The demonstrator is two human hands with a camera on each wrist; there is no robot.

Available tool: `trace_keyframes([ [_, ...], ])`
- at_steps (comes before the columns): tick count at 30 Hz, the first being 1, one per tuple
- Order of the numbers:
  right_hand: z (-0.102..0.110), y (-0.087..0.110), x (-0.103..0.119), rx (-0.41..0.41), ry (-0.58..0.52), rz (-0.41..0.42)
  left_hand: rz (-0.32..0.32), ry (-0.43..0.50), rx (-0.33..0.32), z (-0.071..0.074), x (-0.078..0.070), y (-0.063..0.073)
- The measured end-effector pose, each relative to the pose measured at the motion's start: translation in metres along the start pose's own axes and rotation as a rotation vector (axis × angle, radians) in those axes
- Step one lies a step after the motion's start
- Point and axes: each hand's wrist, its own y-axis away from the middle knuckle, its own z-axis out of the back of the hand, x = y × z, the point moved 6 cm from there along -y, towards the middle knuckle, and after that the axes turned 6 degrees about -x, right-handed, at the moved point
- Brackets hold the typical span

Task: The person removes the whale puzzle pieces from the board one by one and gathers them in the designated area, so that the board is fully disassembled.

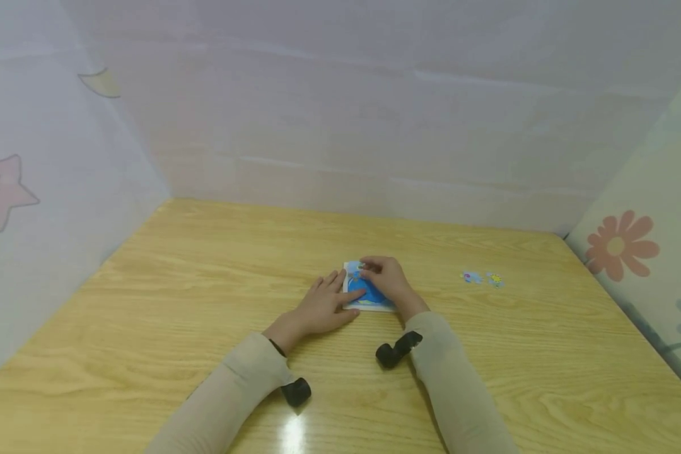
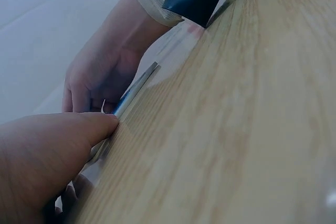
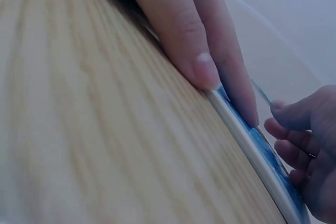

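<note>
Blue-printed puzzle board (image 1: pixel 376 295) with a white rim lies flat at the middle of the wooden table (image 1: pixel 261 252) in the head view. Taking 12 o'clock as away from the person, its near edge runs from 9 to 3 o'clock and its visible side edge from 12 to 6. Hands cover part of it, so which side is longer I cannot tell. From 9 o'clock the left hand (image 1: pixel 318 312) reaches in with spread, straight fingers, forefinger lying on the blue print. From 4 o'clock the right hand (image 1: pixel 395 279) bends over the board, thumb and forefinger close together. At 3 o'clock, well apart from the board, lie two loose puzzle pieces (image 1: pixel 471 277), near each other.

By the right wrist view, the board's edge slants from 11 to 5 o'clock. Right thumb and fingers pinch a thin piece (image 3: pixel 262 93), which tilts toward 11 o'clock above the board.

Within the left wrist view, the board shows edge-on, running from 1 to 7 o'clock. The left thumb touches its edge; the right hand is just beyond, toward 11 o'clock.
</note>
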Motion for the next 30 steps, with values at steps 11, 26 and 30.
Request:
trace_keyframes([
  [11,0.026,0.003,-0.012,-0.012,-0.233,-0.183,0.030,0.002,0.006,-0.001,0.001,0.000],
  [26,0.088,0.009,-0.027,-0.002,-0.045,-0.016,0.006,0.009,-0.007,-0.004,-0.001,-0.002],
  [30,0.103,0.013,-0.039,0.014,-0.050,-0.055,0.005,0.012,-0.006,-0.004,-0.001,-0.002],
])
